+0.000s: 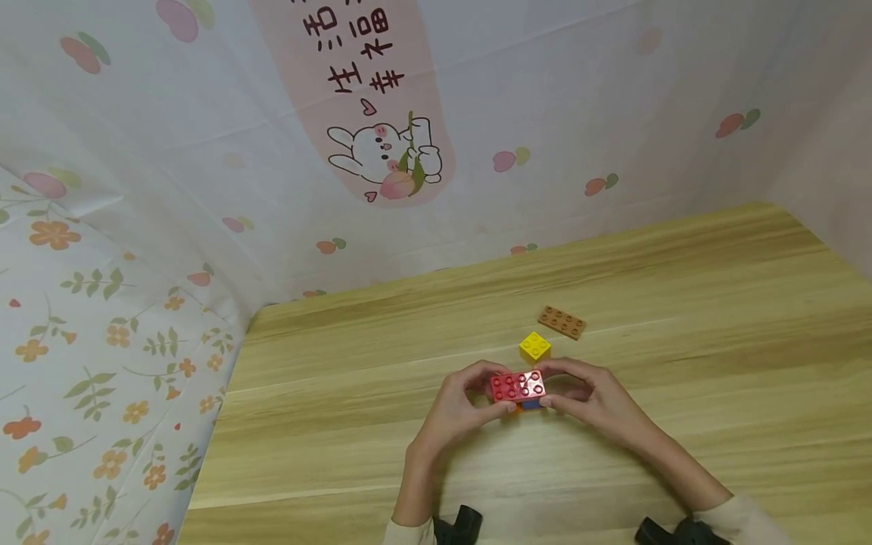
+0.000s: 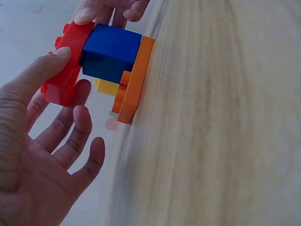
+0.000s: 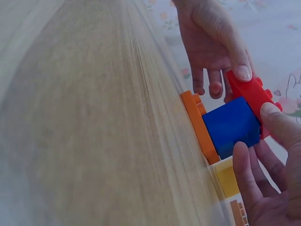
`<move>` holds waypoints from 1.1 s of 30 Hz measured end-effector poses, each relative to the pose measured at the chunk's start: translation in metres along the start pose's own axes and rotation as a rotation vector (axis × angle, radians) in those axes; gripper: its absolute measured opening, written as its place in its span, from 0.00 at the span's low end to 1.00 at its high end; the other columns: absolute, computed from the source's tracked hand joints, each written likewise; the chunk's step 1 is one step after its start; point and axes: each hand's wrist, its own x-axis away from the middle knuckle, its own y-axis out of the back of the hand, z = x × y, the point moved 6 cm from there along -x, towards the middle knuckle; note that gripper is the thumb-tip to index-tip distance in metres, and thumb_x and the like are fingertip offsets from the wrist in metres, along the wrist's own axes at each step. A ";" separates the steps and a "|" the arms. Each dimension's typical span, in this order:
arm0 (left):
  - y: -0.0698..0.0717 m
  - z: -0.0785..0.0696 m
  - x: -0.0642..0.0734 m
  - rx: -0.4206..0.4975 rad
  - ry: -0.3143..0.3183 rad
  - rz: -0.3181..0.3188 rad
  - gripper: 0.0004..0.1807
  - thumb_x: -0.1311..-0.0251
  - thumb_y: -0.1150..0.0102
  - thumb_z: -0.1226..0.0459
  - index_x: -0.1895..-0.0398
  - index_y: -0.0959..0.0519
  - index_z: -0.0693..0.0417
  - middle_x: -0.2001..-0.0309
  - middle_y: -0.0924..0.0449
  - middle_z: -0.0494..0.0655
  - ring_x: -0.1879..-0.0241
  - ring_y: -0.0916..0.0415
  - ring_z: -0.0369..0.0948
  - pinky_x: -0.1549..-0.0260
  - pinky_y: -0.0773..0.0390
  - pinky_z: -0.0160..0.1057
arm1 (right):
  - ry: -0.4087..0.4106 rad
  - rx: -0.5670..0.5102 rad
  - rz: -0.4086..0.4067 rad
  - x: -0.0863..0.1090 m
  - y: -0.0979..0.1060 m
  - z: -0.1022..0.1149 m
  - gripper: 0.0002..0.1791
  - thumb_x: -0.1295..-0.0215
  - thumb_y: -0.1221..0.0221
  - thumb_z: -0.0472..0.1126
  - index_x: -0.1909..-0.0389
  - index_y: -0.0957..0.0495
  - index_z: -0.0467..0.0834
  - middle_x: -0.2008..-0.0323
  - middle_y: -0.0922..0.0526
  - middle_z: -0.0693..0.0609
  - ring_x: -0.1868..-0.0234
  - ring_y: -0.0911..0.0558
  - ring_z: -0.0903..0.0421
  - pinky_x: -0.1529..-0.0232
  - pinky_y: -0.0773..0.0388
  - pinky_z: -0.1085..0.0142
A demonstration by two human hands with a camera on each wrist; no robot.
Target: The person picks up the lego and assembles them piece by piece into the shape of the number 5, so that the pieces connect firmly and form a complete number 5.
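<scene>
Both hands hold a red toy building brick (image 1: 518, 386) from opposite ends, thumbs on the near side. My left hand (image 1: 458, 400) pinches its left end, its other fingers loosely bent in the left wrist view. My right hand (image 1: 602, 397) pinches the right end, and one of its fingers lies against the blue brick (image 3: 233, 125) below. The red brick sits at the top of the blue one, slightly tilted in the left wrist view. Under the blue brick is a flat orange plate (image 2: 136, 84) on the table; its exposed studs stick out at the left end.
Just behind the stack stands a small yellow brick (image 1: 534, 347). A flat brown plate (image 1: 562, 322) lies farther back to the right. The wooden table (image 1: 327, 424) ends at a patterned cloth (image 1: 545, 91) at the back and left.
</scene>
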 end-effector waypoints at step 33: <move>0.004 -0.027 0.000 0.018 0.101 0.032 0.19 0.50 0.33 0.71 0.53 0.23 0.59 0.73 0.28 0.62 0.72 0.33 0.51 0.74 0.33 0.32 | 0.028 0.063 -0.014 0.000 0.002 0.005 0.23 0.46 0.34 0.36 0.47 0.23 0.40 0.49 0.22 0.46 0.52 0.24 0.59 0.72 0.20 0.66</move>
